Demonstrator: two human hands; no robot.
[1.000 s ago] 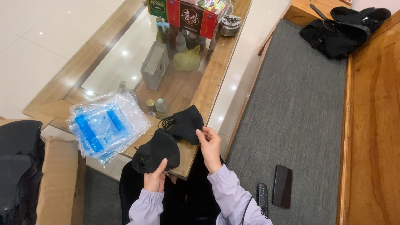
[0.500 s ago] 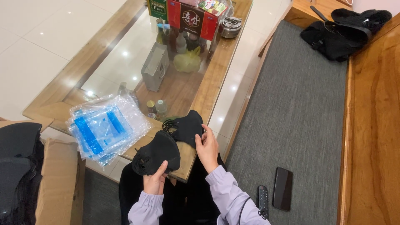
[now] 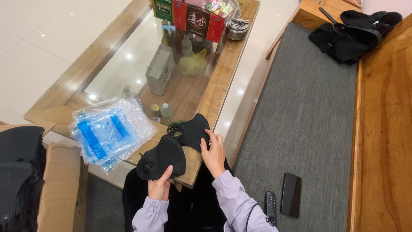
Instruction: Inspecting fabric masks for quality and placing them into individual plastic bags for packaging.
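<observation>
At the near corner of the glass-topped table (image 3: 56, 101), both hands work on black cloth masks. The left hand (image 3: 159, 187) pinches one black mask (image 3: 165, 157) from below, thumb over its lower edge and the other fingers hidden behind the cloth, so the piece stands up off the wood and faces the person. The right hand (image 3: 213, 151) lies flat, fingers together and pressed on a second mask (image 3: 192, 130), which rests on the table's wooden rim just past the fingertips; the weight of the palm seems to keep it from sliding off the edge.

Left of the left thumb, a stack of clear plastic bags with blue strips (image 3: 109, 133) sits near, its loose corner almost under the raised mask. Beyond the right fingertips stand two small jars (image 3: 161, 112), a grey paper bag (image 3: 159, 75) and bottles, well apart from the hands.

Room is tight: the table edge runs just under both wrists. To the right of the right wrist lies open grey mat, with a phone (image 3: 291, 200) and a remote (image 3: 271, 207) near the elbow. A cardboard box (image 3: 60, 189) stands left of the left forearm.
</observation>
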